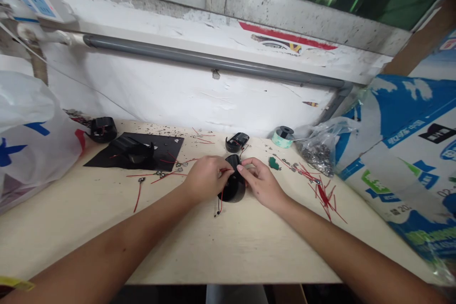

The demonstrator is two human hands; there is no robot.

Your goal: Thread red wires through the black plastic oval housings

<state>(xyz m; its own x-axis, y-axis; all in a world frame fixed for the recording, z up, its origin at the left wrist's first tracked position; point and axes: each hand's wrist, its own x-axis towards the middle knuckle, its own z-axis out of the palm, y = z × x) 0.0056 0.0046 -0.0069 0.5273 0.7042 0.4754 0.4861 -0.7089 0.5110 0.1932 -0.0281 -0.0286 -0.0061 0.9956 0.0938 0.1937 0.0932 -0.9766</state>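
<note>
A glossy black plastic housing (233,189) with a rounded base stands on the table between my hands. My left hand (208,178) is closed in a pinch at its upper left; whatever lies between the fingertips is too small to make out. Thumb and fingers of my right hand (261,183) close on the housing's right side, steadying it. Thin red and black wires (218,209) hang out at its lower left onto the tabletop. Just behind is a second black housing (238,141), lying with its inside and some wiring showing.
Left, a black sheet (103,157) carries another housing (137,151); one more housing (103,129) sits behind. Red wires (324,197), a green piece (274,163), a tape roll (283,137) and a bag of metal parts (320,152) lie right. Bags flank the table (228,256).
</note>
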